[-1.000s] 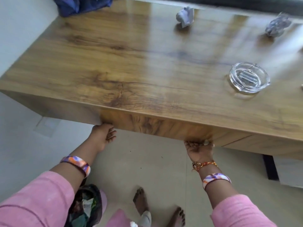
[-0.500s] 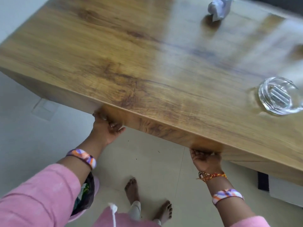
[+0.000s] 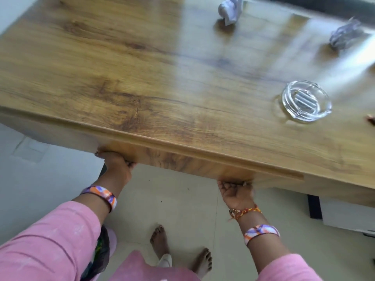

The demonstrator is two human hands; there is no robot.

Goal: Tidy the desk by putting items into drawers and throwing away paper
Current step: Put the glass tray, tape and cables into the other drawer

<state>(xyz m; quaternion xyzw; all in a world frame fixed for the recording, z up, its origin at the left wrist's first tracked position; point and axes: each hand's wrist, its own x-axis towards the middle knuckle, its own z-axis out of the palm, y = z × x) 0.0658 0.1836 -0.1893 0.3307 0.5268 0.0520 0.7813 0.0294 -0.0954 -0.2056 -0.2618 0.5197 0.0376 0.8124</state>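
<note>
A wide wooden desk (image 3: 142, 78) fills the view. Under its front edge, the drawer front (image 3: 182, 161) sticks out a little towards me. My left hand (image 3: 115, 161) grips the bottom left corner of the drawer front, fingers curled under it. My right hand (image 3: 236, 192) grips its lower edge near the right end the same way. On the desktop, one crumpled white paper (image 3: 230, 8) lies at the far middle and a second crumpled paper (image 3: 345, 35) at the far right. A clear glass ashtray (image 3: 306, 103) sits at the right.
A small reddish object (image 3: 371, 119) is cut off at the right edge of the desktop. A dark bag (image 3: 101, 254) hangs by my left side. A white unit (image 3: 345, 211) stands under the desk at right. My bare feet are on a pale tiled floor (image 3: 172, 199).
The drawer front now stands slightly proud of the desk edge, drawn towards me. Both hands have stayed on its lower edge. The view has shifted closer over the desk.
</note>
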